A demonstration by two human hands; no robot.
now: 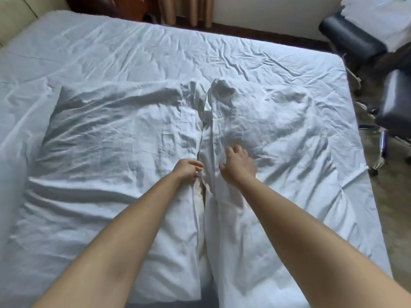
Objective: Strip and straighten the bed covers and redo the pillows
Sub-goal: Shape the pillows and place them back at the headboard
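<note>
Two pillows lie side by side mid-bed, inner edges touching. Left hand pinches the left pillow's inner edge; right hand rests on the right one, fingers loosely curled. Bare sheet surrounds them; a chair stands beyond the far corner.

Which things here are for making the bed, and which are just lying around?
For the job:
left white pillow
right white pillow
wrinkled white bed sheet
left hand
right hand

Just lying about:
dark padded chairs
beige curtain
</note>
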